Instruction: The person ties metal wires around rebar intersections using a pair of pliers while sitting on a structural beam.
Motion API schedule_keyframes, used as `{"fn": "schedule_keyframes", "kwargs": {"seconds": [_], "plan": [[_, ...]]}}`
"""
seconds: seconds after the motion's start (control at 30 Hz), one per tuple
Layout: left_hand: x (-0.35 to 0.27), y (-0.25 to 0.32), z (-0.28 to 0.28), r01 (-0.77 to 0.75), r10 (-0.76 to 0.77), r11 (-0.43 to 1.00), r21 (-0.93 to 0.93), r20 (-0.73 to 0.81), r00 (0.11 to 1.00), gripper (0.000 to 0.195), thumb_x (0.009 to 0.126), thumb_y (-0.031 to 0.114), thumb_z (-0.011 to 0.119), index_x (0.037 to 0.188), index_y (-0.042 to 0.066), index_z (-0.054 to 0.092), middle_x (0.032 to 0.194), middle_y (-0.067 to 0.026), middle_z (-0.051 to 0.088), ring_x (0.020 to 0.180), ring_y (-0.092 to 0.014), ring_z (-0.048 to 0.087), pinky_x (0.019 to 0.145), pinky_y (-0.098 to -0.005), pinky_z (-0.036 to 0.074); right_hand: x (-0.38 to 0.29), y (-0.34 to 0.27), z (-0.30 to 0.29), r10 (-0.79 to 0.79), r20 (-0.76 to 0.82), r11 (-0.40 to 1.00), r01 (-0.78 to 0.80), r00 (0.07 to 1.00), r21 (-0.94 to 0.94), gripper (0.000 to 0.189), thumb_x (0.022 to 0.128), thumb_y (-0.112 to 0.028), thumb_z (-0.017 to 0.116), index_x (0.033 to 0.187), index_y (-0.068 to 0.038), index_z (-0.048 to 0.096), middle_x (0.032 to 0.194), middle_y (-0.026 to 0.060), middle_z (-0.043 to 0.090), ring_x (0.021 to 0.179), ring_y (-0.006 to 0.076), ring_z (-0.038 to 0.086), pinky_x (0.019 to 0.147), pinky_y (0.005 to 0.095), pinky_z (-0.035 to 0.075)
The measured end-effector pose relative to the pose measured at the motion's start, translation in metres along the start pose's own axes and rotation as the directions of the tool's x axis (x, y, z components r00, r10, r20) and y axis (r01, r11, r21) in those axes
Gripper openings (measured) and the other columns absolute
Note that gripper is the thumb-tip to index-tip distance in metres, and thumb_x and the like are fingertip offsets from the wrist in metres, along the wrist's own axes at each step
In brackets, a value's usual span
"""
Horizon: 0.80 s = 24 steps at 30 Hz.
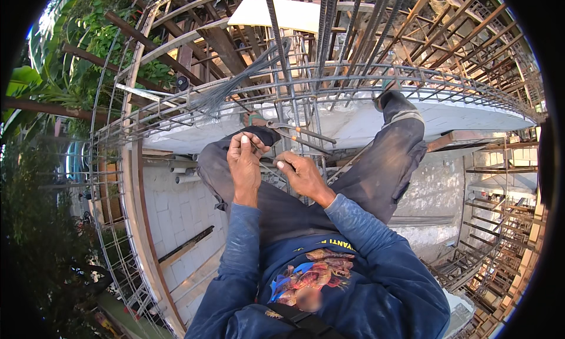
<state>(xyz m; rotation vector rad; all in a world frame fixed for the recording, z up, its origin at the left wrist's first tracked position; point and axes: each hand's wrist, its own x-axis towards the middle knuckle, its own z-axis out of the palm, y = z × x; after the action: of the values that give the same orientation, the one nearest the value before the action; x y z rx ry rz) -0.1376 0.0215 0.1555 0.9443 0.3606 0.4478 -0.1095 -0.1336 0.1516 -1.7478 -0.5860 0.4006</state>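
Both hands are raised over my lap, with a small gap between them. My left hand (246, 165) has its thumb pressed to curled fingers; something thin and dark, perhaps tie wire, seems to show at the fingertips. My right hand (302, 173) pinches thumb to forefinger at what looks like a thin wire end, too small to be sure. Just beyond them, pincers with orange-and-black handles (304, 135) rest near upright rebar by my knee. A bundle of thin tie wire (238, 85) lies across the horizontal rebar cage (348, 84) ahead.
Tall ribbed rebars (326, 26) rise in front of me. My feet are on a pale wall top (348, 123). To the left run a timber beam (137, 206) and another rebar cage (103, 237). Timber props and scaffolding (499, 233) stand at the right, with a drop below me.
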Motion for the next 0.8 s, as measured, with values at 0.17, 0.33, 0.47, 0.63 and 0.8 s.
{"fn": "schedule_keyframes", "kwargs": {"seconds": [0.17, 0.33, 0.47, 0.63, 0.8], "plan": [[-0.002, -0.003, -0.017, -0.043, 0.064, 0.972, 0.229, -0.082, 0.995, 0.014, 0.098, 0.016, 0.053, 0.095, 0.002, 0.055, 0.082, -0.0042, 0.059, 0.07, -0.012, 0.058, 0.068, -0.0282, 0.053, -0.003, 0.005, 0.0, -0.065, -0.06, 0.997, 0.063, 0.996, -0.049, 0.017, 0.091, -0.012, 0.057, 0.101, -0.002, 0.065, 0.078, 0.0152, 0.064, 0.063, 0.0267, 0.059, 0.061, 0.0341, 0.046], [-0.01, -0.008, -0.024, -0.013, 0.032, 0.987, 0.157, -0.124, 0.992, 0.012, 0.097, 0.013, 0.053, 0.094, 0.002, 0.056, 0.082, -0.0053, 0.059, 0.071, -0.012, 0.058, 0.068, -0.0283, 0.053, 0.002, 0.0, -0.012, -0.032, -0.078, 0.989, 0.02, 0.996, -0.147, 0.019, 0.09, -0.011, 0.057, 0.106, -0.004, 0.064, 0.077, 0.0198, 0.063, 0.06, 0.0292, 0.061, 0.057, 0.0357, 0.045], [-0.016, -0.001, -0.021, 0.101, -0.112, 0.987, -0.128, -0.084, 0.99, 0.007, 0.094, 0.009, 0.055, 0.094, 0.002, 0.057, 0.082, -0.0061, 0.059, 0.072, -0.014, 0.058, 0.068, -0.0298, 0.053, 0.001, 0.008, -0.01, -0.036, -0.079, 0.996, 0.029, 0.996, -0.089, 0.018, 0.092, -0.012, 0.055, 0.105, -0.004, 0.065, 0.069, 0.0119, 0.061, 0.055, 0.0179, 0.055, 0.055, 0.0314, 0.043], [-0.019, 0.001, -0.033, 0.109, -0.112, 0.991, -0.083, -0.031, 0.993, 0.009, 0.091, 0.01, 0.059, 0.093, 0.002, 0.059, 0.083, -0.0059, 0.061, 0.073, -0.013, 0.059, 0.067, -0.0295, 0.053, 0.004, 0.019, -0.013, 0.217, -0.039, 0.927, -0.193, 0.976, 0.32, 0.017, 0.095, -0.012, 0.052, 0.105, -0.004, 0.064, 0.06, -0.0074, 0.04, 0.053, 0.002, 0.033, 0.047, 0.0209, 0.026], [-0.024, -0.003, -0.043, 0.078, -0.094, 0.969, 0.234, 0.058, 0.994, 0.011, 0.091, 0.012, 0.061, 0.093, 0.001, 0.06, 0.079, -0.0029, 0.063, 0.071, -0.009, 0.059, 0.066, -0.024, 0.05, 0.003, 0.01, -0.018, 0.324, -0.029, 0.837, -0.272, 0.946, 0.475, 0.019, 0.095, -0.012, 0.051, 0.105, 0.001, 0.061, 0.06, -0.0054, 0.043, 0.05, 0.0029, 0.035, 0.045, 0.0199, 0.027]]}}
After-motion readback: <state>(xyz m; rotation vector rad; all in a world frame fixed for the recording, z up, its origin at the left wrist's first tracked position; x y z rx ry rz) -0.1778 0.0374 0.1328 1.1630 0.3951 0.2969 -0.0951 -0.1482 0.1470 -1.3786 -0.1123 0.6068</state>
